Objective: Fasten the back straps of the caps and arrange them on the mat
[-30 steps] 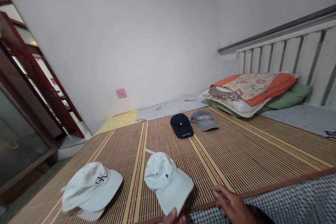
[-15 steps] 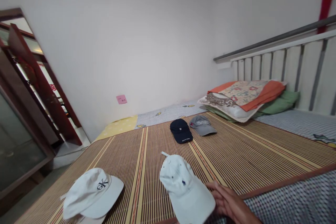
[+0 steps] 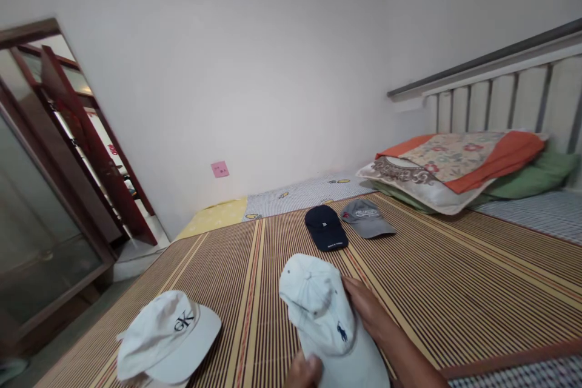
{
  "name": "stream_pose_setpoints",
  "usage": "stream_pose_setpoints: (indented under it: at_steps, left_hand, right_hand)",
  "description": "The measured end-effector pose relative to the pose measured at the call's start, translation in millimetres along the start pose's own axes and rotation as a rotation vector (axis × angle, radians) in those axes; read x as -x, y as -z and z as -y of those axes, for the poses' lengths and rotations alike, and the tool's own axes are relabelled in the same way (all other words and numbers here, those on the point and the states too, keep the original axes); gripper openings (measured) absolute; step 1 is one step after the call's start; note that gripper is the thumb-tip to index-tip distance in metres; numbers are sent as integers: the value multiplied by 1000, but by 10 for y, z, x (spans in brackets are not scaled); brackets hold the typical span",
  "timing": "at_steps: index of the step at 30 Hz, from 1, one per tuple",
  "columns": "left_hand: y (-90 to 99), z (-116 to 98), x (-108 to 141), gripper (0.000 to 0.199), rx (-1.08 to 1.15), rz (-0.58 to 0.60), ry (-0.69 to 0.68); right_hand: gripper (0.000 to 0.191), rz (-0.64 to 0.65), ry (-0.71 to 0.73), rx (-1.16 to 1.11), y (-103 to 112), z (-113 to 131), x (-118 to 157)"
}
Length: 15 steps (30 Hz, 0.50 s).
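White wall backs a bed spread with a striped mat, its brown border running along the near right side. A wide stretch of mat lies right of the blue-logo cap, and a strip of it separates that cap from the CK cap to the left. The navy cap and grey cap sit just beyond. The blue-logo cap is at the near middle, between the person's hands, crown away, brim toward the wearer; its long axis slants from far left to near right. The right hand grips the crown's side; the left hand is at the brim's left edge, blurred, so whether it is closed I cannot tell
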<state>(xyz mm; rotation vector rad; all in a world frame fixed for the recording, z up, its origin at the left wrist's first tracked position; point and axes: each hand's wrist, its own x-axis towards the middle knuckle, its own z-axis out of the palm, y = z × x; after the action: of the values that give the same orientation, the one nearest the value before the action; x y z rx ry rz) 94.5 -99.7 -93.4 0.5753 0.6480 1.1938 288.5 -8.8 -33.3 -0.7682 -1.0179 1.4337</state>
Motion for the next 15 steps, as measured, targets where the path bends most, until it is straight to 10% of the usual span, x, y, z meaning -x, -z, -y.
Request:
stream_pose_setpoints:
  at_steps: [9, 15]
  left_hand:
    - [-450, -1167, -563, 43, 221, -67, -210]
    - [-301, -1257, -822, 31, 266, -68, -174]
  right_hand:
    - [53, -15, 137, -131, -269, 269, -622]
    - [53, -51, 109, -223, -262, 296, -746]
